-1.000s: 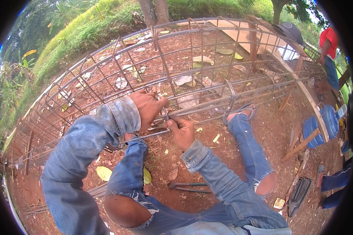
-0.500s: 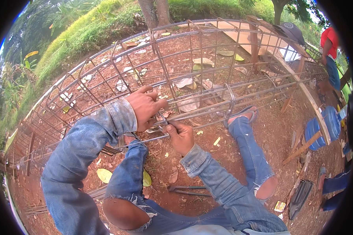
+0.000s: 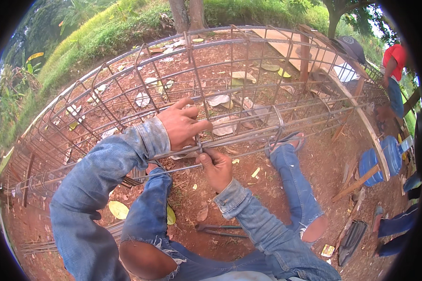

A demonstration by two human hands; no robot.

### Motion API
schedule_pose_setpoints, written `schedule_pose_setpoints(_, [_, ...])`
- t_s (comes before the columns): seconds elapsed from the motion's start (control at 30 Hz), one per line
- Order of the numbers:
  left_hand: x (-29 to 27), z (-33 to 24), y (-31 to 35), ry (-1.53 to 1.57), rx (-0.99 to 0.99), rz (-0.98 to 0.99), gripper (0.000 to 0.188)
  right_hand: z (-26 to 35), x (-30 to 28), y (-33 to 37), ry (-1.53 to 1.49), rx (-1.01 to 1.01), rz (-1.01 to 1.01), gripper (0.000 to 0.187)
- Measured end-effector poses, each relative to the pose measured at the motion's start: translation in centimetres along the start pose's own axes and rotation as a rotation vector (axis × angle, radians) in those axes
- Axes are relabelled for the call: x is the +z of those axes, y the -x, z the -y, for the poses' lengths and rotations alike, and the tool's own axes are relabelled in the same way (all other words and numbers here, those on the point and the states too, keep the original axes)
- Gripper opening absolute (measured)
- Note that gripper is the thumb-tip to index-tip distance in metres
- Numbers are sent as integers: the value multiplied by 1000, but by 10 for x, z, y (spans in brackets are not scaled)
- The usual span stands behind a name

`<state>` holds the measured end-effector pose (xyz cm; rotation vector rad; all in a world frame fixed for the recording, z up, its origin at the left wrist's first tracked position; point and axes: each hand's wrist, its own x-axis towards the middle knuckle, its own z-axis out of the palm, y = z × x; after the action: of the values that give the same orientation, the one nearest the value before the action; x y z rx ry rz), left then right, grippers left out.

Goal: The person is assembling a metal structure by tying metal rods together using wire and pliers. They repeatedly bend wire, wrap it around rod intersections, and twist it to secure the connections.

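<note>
A long cage of steel reinforcing bars [image 3: 194,65] stretches across in front of me. My left hand [image 3: 182,125] reaches over its near lower bars, fingers bent around a small steel stirrup [image 3: 199,144] where it crosses the long rods. Just below and to the right, my right hand [image 3: 215,169] pinches the same stirrup from underneath between thumb and fingers. Part of the stirrup is hidden behind my fingers. One thin rod [image 3: 185,168] passes between my hands and my knees.
A long-handled cutting tool [image 3: 220,230] lies on the red soil between my legs. Thin rods [image 3: 47,247] are bundled at lower left. To the right are a curved-looking wooden strip [image 3: 361,107], a blue water jug [image 3: 384,161] and a person in a red shirt [image 3: 394,63].
My left hand has shifted slightly to the right along the bars, its index finger now lying further across. The right hand keeps its pinch, and the view has turned slightly.
</note>
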<state>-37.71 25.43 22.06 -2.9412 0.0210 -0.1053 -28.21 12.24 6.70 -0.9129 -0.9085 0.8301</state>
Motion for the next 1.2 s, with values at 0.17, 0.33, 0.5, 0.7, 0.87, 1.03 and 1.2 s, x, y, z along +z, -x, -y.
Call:
schedule_pose_setpoints(0.17, [14,-7,4,-391,155,-249,34,8,4,0,122,-39,-63,25])
schedule_pose_setpoints(0.33, [-1,-12,4,-468,383,-248,25,8,4,1,128,-93,-77,23])
schedule_pose_setpoints(0.5, [-12,-19,4,-435,439,-236,17,3,-1,0,101,-53,-17,24])
schedule_pose_setpoints(0.7, [-14,-33,-1,-390,409,-145,13,2,-1,1,120,-100,-45,21])
schedule_pose_setpoints(0.87, [-16,-67,45,-23,-288,-380,21,2,5,1,66,-43,-79,21])
schedule_pose_setpoints(1.03, [10,-81,39,498,-759,-255,27,2,4,-2,109,-91,-96,21])
schedule_pose_setpoints(1.2, [36,-78,33,877,-797,-485,29,4,4,-1,118,-74,-82,20])
